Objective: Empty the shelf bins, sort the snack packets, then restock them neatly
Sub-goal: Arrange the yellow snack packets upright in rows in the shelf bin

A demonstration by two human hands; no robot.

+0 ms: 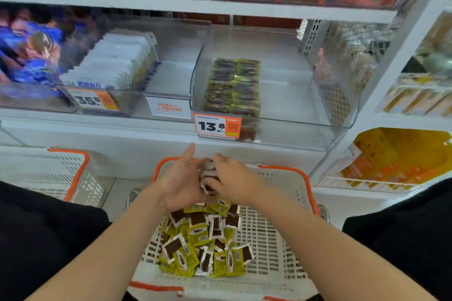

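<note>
Shop shelves rise ahead, neat packet rows lining a clear plastic bin. Over the white orange-handled basket of loose yellow-and-brown snack packets, my left hand cups a small packet stack, thumb raised. My right hand grasps it, fingers curled over its top.

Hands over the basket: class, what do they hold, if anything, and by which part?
A small stack of snack packets, held between both hands: the left hand cups its left side, the right hand grips its right side.
</note>
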